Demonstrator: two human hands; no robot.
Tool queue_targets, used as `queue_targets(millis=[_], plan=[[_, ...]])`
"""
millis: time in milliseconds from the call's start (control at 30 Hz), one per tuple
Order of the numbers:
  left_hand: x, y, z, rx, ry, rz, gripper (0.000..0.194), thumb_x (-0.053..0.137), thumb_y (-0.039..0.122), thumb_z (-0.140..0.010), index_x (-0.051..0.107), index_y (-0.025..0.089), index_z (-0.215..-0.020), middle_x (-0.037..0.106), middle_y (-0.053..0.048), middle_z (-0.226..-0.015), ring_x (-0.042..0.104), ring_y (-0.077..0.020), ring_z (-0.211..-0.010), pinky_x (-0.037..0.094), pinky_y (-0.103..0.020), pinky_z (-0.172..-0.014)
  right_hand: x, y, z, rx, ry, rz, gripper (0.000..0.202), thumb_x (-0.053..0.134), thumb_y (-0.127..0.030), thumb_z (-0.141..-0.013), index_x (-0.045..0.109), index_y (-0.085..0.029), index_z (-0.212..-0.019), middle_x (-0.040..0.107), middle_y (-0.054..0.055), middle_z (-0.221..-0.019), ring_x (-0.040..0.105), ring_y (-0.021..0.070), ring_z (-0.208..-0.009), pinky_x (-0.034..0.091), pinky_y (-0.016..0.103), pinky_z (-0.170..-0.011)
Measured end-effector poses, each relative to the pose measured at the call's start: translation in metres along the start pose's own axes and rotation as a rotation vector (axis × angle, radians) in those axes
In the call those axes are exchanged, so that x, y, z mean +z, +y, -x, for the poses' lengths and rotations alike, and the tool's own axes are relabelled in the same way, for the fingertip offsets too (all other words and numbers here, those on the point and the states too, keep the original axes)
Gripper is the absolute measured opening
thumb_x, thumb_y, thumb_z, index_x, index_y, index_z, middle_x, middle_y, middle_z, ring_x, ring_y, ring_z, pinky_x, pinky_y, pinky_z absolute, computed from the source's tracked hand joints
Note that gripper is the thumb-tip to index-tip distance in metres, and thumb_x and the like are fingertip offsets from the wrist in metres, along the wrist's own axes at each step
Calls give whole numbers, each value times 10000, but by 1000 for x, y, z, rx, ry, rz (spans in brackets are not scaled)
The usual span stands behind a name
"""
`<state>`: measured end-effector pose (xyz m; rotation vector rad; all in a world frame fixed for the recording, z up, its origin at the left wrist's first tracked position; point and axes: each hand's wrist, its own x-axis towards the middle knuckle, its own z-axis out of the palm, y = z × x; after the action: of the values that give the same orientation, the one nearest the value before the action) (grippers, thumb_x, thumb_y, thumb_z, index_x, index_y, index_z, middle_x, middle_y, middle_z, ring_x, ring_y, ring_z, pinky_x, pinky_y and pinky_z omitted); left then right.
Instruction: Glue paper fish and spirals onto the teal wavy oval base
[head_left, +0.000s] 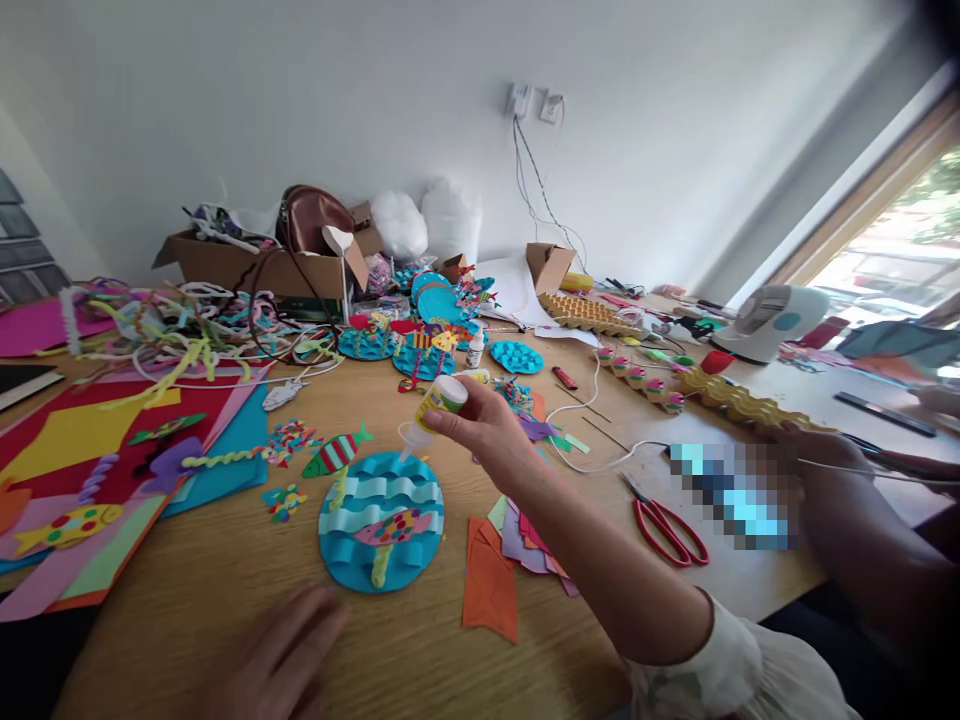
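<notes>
My right hand [484,425] is wrapped round a white glue bottle [442,400] with a yellow label, tipped nozzle-down over the top edge of a round blue disc [343,566]. Pale and blue wavy paper strips cross the disc. A pink paper fish [394,527] with coloured dots lies on it, above a yellow-green fuzzy piece. My left hand [292,650], blurred, is near the table edge just below the disc, fingers apart and holding nothing. Beyond the disc's upper left lies a striped green, red and white fish [337,454].
Coloured sheets [67,440] and tangled pipe cleaners [180,325] cover the left. Red-handled scissors [671,530] and orange paper [487,580] lie right of the disc. Finished discs [424,358] stand behind. At far right, another person's arm [847,520] is near a pixelated object [731,495].
</notes>
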<state>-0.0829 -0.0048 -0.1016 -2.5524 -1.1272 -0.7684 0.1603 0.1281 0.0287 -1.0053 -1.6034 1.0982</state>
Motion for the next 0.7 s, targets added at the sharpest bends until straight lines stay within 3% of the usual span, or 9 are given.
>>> queue_targets(millis=[167, 300, 433, 700], plan=[[-30, 11, -25, 40, -46, -27, 390, 467, 180, -765, 536, 212, -1148, 673, -22, -1084, 641, -121, -959, 470, -126, -834, -3, -3, 4, 29, -2, 15, 259, 680, -360, -674, 536, -194, -812, 493, -39, -668, 422, 83, -573, 328, 210, -496], [-39, 24, -33, -17, -115, 57, 487, 494, 118, -712, 509, 237, -1184, 673, 0, -1081, 638, -120, -961, 456, -158, -880, -4, -1, 6, 34, -13, 41, 286, 676, -392, -673, 534, -189, -816, 495, -34, -670, 428, 85, -576, 325, 214, -496], [-46, 28, -37, 13, -139, 90, 461, 500, 108, -695, 551, 213, -1141, 697, -8, -1004, 658, -120, -898, 476, -156, -846, -4, 0, 9, 69, -35, 47, 291, 666, -399, -675, 523, -191, -820, 515, -26, -686, 444, 94, -584, 336, 228, -508], [-60, 19, -38, -27, -35, 110, 286, 440, 189, -839, 576, 202, -1090, 692, 12, -1015, 643, -66, -927, 423, -97, -862, -3, 5, 9, 54, -84, 99, 265, 662, -392, -686, 533, -190, -798, 537, -18, -689, 466, 96, -590, 353, 235, -523]])
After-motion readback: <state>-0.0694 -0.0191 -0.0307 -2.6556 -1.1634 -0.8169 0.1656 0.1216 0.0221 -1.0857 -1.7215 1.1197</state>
